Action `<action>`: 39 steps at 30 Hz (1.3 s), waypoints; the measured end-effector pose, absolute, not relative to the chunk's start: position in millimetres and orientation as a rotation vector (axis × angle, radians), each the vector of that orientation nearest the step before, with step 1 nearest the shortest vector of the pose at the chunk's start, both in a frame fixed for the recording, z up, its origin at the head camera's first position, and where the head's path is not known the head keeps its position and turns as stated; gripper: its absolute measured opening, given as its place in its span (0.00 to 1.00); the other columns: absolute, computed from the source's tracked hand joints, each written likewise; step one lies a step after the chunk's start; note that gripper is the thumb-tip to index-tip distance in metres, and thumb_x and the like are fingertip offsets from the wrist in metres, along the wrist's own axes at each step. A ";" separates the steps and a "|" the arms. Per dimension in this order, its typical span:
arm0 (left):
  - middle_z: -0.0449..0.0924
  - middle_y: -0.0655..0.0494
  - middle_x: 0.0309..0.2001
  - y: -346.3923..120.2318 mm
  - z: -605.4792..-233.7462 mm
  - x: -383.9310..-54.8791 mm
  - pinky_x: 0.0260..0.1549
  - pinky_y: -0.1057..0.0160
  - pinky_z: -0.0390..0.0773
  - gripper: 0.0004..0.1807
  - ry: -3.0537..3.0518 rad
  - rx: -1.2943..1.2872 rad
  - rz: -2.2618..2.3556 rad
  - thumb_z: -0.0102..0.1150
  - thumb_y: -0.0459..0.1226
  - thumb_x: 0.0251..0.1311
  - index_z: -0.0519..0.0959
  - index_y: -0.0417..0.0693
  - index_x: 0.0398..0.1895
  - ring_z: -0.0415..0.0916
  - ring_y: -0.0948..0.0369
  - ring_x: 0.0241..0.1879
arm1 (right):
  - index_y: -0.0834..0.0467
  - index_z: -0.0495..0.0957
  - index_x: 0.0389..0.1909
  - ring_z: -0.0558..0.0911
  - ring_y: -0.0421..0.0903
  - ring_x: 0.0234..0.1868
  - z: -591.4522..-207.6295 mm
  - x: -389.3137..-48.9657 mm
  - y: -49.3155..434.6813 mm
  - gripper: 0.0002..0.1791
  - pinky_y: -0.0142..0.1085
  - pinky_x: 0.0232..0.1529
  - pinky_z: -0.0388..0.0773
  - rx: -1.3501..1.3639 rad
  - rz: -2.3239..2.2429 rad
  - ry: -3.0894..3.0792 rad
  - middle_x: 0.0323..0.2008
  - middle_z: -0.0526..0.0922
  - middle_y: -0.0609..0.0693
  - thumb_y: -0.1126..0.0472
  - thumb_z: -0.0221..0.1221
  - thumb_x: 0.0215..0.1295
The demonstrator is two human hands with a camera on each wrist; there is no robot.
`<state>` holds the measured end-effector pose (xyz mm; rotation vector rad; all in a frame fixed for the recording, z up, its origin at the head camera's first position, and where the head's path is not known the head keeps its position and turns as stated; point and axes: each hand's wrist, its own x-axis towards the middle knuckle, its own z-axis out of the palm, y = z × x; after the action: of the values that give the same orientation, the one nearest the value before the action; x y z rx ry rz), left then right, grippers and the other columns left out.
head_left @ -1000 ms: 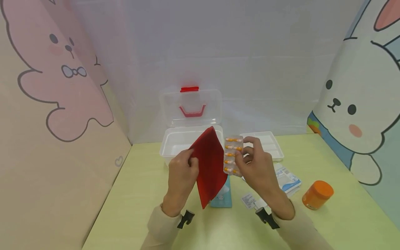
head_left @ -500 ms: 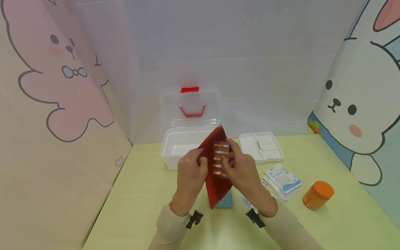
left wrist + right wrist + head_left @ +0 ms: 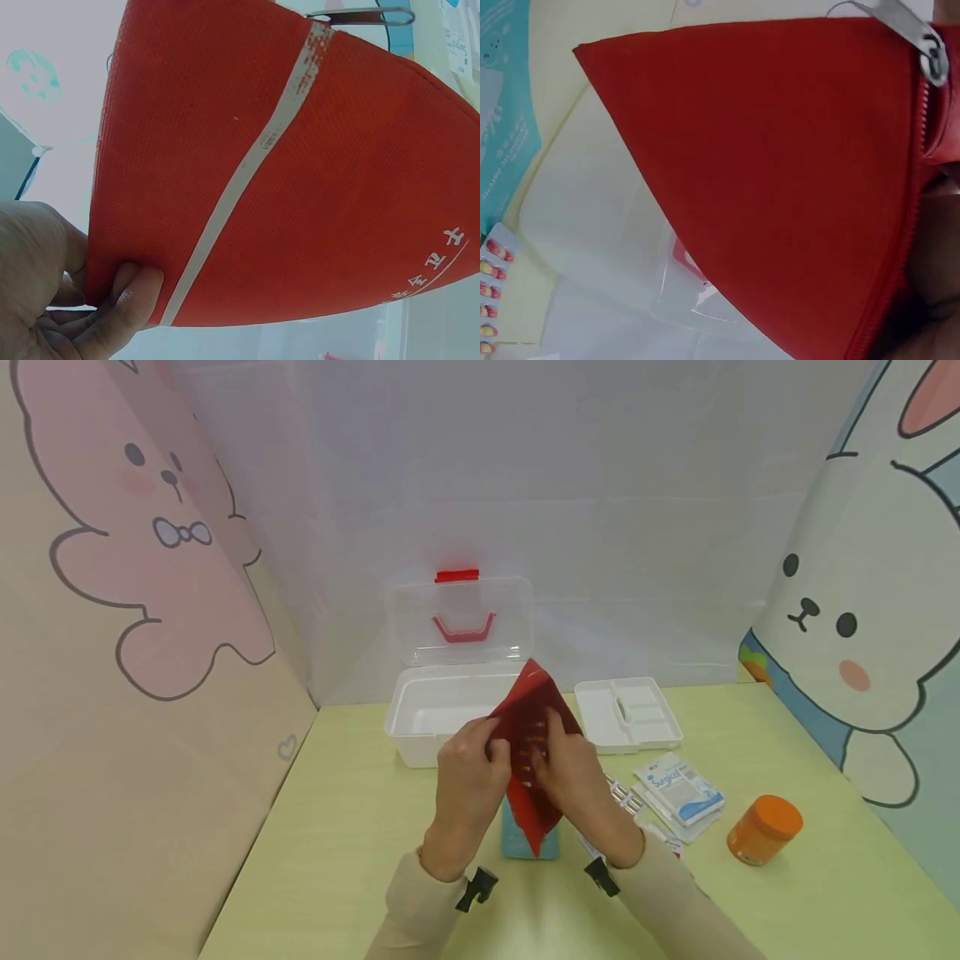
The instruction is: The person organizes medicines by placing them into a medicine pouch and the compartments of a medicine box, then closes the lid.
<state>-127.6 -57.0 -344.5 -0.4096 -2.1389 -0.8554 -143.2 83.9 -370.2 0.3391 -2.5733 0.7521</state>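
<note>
A red zip pouch [image 3: 528, 814] is held up over the table, its mouth turned to the right. My left hand [image 3: 471, 781] grips the pouch's edge; in the left wrist view the thumb and fingers [image 3: 124, 311] pinch the red fabric. My right hand [image 3: 577, 777] has its fingers inside the mouth, holding a blister pack of capsules [image 3: 530, 745], which lies in shadow within the pouch. The right wrist view shows the open zipper [image 3: 922, 112] and its metal pull [image 3: 907, 22]; most of the right hand is hidden there.
Behind stands a clear-lidded white box [image 3: 420, 718], lid raised. To its right lies a divided white tray [image 3: 637, 714]. Surgical packets [image 3: 678, 789], another blister pack [image 3: 624, 797] and an orange jar [image 3: 763, 829] are at the right. Beneath the pouch lies a blue packet [image 3: 517, 843].
My right hand has carried the blister pack leftward from beside the pouch into its mouth. My left hand and the pouch have shifted slightly right.
</note>
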 end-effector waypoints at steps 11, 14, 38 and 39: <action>0.86 0.47 0.35 -57.8 -345.1 -124.9 0.35 0.57 0.84 0.11 -2.150 -0.408 -0.851 0.54 0.25 0.53 0.85 0.37 0.37 0.84 0.54 0.34 | 0.66 0.65 0.46 0.81 0.57 0.19 -385.6 -150.7 79.5 0.19 0.47 0.20 0.77 0.265 0.721 -2.698 0.18 0.77 0.58 0.64 0.61 0.60; 0.86 0.47 0.35 -58.8 -346.3 -125.0 0.35 0.57 0.84 0.11 -2.149 -0.405 -0.847 0.54 0.25 0.53 0.84 0.37 0.37 0.84 0.54 0.33 | 0.66 0.65 0.45 0.80 0.56 0.18 -389.5 -151.1 78.5 0.19 0.47 0.20 0.78 0.286 0.723 -2.703 0.18 0.77 0.58 0.64 0.62 0.59; 0.86 0.45 0.34 -75.9 -357.3 -131.4 0.32 0.56 0.82 0.12 -2.176 -0.344 -0.854 0.55 0.24 0.50 0.84 0.33 0.37 0.83 0.52 0.32 | 0.61 0.75 0.54 0.86 0.47 0.30 -338.9 -129.9 105.7 0.23 0.38 0.30 0.83 0.469 0.807 -2.715 0.37 0.88 0.56 0.59 0.66 0.60; 0.86 0.45 0.33 -77.2 -357.6 -131.9 0.32 0.56 0.82 0.12 -2.176 -0.345 -0.857 0.55 0.24 0.50 0.84 0.33 0.37 0.83 0.52 0.32 | 0.61 0.76 0.54 0.86 0.47 0.31 -336.4 -130.0 109.4 0.22 0.38 0.31 0.83 0.473 0.816 -2.697 0.37 0.88 0.56 0.59 0.66 0.60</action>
<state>-131.9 -77.2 -357.6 -0.3455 -2.1759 -0.8567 -130.0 109.4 -336.4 0.4730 -2.6967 0.8156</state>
